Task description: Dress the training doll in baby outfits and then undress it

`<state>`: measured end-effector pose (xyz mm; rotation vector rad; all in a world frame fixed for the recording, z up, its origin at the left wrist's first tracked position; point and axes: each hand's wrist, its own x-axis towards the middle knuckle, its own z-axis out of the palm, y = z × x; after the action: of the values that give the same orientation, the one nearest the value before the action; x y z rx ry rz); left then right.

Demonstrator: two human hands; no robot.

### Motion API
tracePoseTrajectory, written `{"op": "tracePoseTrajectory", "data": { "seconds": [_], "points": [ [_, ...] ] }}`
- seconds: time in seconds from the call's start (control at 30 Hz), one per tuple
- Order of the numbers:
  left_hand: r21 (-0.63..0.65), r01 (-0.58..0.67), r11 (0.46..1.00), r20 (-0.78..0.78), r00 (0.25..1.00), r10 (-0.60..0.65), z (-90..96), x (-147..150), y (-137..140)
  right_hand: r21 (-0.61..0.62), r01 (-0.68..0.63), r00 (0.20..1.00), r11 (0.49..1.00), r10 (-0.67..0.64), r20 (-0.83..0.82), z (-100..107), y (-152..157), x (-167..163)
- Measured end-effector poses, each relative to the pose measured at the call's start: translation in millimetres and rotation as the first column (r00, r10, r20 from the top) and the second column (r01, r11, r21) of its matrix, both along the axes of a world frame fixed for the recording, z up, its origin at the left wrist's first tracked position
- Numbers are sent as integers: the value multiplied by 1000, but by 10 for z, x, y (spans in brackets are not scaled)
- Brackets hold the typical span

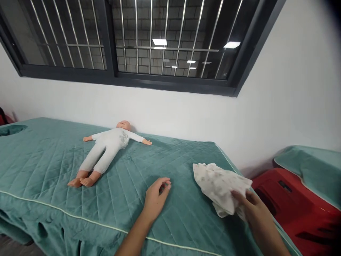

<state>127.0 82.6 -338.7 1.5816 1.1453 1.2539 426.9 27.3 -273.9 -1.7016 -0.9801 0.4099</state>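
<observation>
My right hand (257, 213) grips the near right corner of a white patterned cloth (215, 183), pinched between thumb and fingers. The cloth looks crumpled and layered, and I cannot make out whether it is a garment. My left hand (157, 197) is over the green quilted cover, its fingers loosely curled and apart from the thumb, with nothing in it. Farther back on the left, a baby doll (109, 142) lies on its back in a white outfit, arms spread and feet towards me. Both hands are apart from the doll.
A green quilted cover (53, 156) with pale piping drapes over the bed. Red plastic stools (287, 206) stand beyond its right edge, under another green cloth (314, 170). Behind the bed are a white wall (165, 110) and a dark-framed barred window (170, 80).
</observation>
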Motion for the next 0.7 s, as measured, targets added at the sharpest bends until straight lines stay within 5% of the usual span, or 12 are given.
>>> {"op": "tracePoseTrajectory", "data": {
  "seconds": [0.1, 0.2, 0.37, 0.43, 0.5, 0.57, 0.7],
  "points": [
    [35, 102, 994, 60, 993, -104, 36, 14, -69, 105, -359, 906, 928, 373, -202, 85, 92, -548],
    [21, 167, 986, 235, 958, -167, 27, -6, -90, 91, -589, 801, 803, 595, -72, 82, 130, -1116],
    [-182, -21, 983, 535, 837, 117, -74, -71, 12, 32, -832, 555, 554, 831, 41, -65, 83, -1698],
    [-252, -42, 967, 618, 762, 194, -92, -80, 51, 106, -782, 618, 614, 786, -1, -197, 60, -1769],
    [-259, -10, 966, 663, 725, 185, -85, -83, 60, 201, -605, 781, 771, 623, -39, -349, 54, -1774],
    [-215, 24, 976, 660, 740, 127, -57, -90, 38, 249, -441, 875, 862, 475, -97, -478, 66, -1745],
    [-111, 165, 980, 605, 793, -65, 22, -119, -55, 219, -478, 806, 850, 524, -274, -601, 108, -1672]
  ]
}}
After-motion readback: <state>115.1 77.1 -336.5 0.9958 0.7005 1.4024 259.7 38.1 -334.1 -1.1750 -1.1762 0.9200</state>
